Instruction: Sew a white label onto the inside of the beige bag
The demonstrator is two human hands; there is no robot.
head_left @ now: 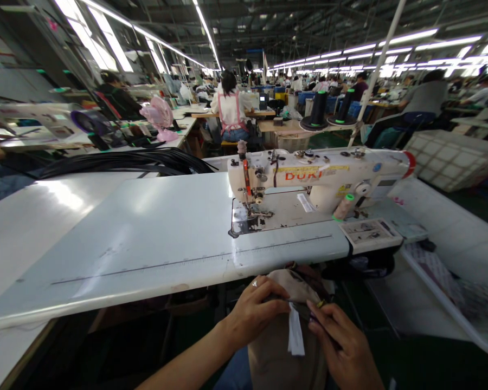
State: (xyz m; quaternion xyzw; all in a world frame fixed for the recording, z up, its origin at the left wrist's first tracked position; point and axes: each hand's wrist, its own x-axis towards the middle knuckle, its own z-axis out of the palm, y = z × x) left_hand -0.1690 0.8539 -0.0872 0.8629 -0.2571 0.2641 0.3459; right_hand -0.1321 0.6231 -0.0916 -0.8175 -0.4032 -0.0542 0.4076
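Beige-brown fabric (282,352) lies over my lap, below the front edge of the sewing table (166,227). My left hand (258,309), with a ring on one finger, is closed on the fabric beside a white label strip (296,331) that hangs down over it. Just right of the strip, my right hand (337,336) is closed, thumb and fingers pinched round a small tool with a yellowish part (320,304) at its tip. Most of the tool is hidden by the fingers. Above both hands stands a white sewing machine (321,173).
Black strips (134,162) lie behind the table at the left. A thread cone (344,208) and a parts tray (370,234) sit at the machine's right. A white bin (439,287) stands at the right. A person (230,108) sits ahead, back turned.
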